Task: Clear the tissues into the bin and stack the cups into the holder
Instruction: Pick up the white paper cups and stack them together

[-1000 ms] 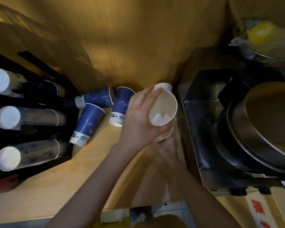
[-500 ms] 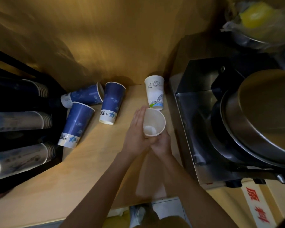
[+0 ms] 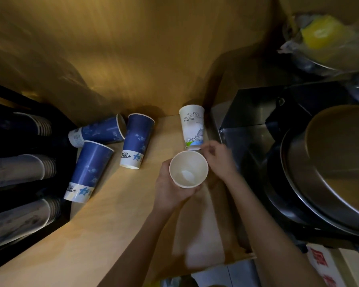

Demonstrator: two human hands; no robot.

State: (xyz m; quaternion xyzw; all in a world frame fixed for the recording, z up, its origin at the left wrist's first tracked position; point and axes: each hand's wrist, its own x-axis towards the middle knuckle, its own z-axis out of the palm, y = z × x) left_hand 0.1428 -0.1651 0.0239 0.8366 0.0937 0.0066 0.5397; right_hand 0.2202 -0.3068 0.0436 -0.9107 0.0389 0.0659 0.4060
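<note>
White cup now gripped by left hand alone; right hand released, half-curled.

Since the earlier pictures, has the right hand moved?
Yes. The right hand has come out from under the held white cup and gone up toward the standing white cup beside the metal machine.

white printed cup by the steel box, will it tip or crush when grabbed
The white printed cup stands tall on a narrow base, so a sideways nudge likely tips it. It looks like thin paper, probably light and easily squashed. The right hand is reaching near its base.
</note>
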